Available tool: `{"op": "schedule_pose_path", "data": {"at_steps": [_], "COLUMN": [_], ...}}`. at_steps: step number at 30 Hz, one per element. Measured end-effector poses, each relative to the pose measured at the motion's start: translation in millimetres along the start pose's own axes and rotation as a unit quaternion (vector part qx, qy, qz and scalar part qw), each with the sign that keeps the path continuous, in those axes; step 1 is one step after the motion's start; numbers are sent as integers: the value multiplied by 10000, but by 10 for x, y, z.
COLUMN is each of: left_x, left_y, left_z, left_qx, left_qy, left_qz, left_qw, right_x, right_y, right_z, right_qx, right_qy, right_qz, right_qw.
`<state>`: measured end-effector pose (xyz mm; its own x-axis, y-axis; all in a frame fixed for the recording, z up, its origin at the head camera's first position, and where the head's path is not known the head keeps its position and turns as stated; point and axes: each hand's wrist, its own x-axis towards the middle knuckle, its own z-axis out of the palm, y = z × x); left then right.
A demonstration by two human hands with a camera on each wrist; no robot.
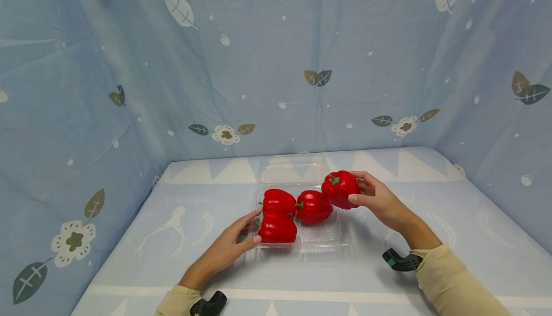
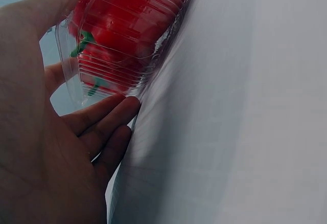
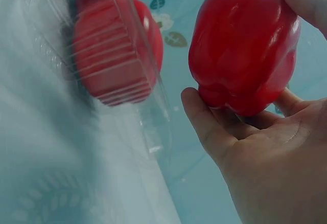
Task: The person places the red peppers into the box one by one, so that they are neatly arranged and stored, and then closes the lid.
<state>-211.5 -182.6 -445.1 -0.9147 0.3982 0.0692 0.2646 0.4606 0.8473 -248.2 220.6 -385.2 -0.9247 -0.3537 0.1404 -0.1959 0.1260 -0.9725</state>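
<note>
In the head view my right hand (image 1: 381, 201) holds a glossy red bell pepper (image 1: 339, 190) above the right side of a clear plastic container (image 1: 319, 233). In the right wrist view, the thumb and fingers lie around this pepper (image 3: 242, 47). Three more red bell peppers lie in the container: one at back left (image 1: 279, 201), one at front left (image 1: 277, 227) and one toward the right (image 1: 315, 208). At the container's left edge, my left hand (image 1: 230, 244) touches the rim with spread, relaxed fingers. Its lower fingertips (image 2: 132, 105) are by the ribbed wall (image 2: 135, 63).
The container's clear lid (image 1: 294, 170) lies folded back behind it on the pale patterned tablecloth (image 1: 185, 253). Blue curtains (image 1: 276, 62) with leaf and flower prints enclose the back and sides. Each wrist wears a black device (image 1: 402, 260).
</note>
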Motion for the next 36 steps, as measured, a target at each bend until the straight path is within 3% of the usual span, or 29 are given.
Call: {"op": "schedule_pose_path", "data": {"at_steps": [14,24,36], "left_x": [15,18,15], "left_y": [-18,-30,-25], "left_z": [-9,-10,4], "left_qx": [3,18,46], "left_qy": [-9,-4,-4], "left_qz": [28,8,-3], "left_qw": [10000,10000,10000], "right_x": [-14,4,-9], "right_y": [-94,-95,-60], "right_z": [148,266,317], "right_qx": [-537,-1126,-1540], "right_qy": [-341,-614,-729], "right_qz": [-288,-561,-460], "right_qw": [9976,9902,9843]}}
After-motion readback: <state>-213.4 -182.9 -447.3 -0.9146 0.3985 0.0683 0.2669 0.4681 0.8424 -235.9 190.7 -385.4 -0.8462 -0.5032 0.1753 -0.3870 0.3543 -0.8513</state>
